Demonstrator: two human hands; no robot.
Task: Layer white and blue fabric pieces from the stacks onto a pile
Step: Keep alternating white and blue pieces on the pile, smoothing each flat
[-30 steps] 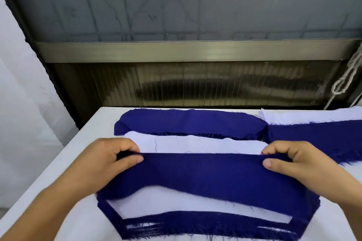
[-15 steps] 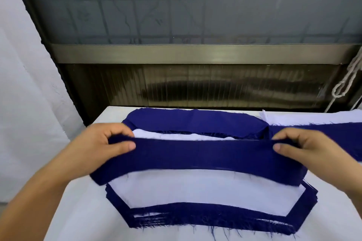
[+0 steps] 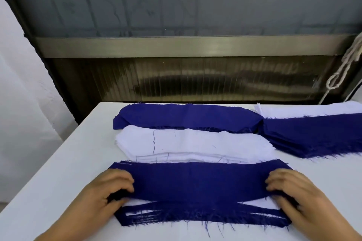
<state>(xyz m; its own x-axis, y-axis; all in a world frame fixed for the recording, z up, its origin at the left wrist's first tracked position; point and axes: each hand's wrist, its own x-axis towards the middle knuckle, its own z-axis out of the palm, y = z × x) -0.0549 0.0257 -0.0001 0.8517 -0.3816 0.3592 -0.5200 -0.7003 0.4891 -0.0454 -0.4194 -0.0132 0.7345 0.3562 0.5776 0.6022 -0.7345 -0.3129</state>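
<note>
Blue cloth, a long frayed fabric piece, is laid across the near pile on the white tabletop. Its left end is gripped by the left hand, fingers curled over the edge and thumb tucked beneath; its right end is gripped likewise by the right hand. White layers show under it (between blue ones). Just behind, a white stack is seen, then a blue stack; further blue and white pieces lie at the right.
</note>
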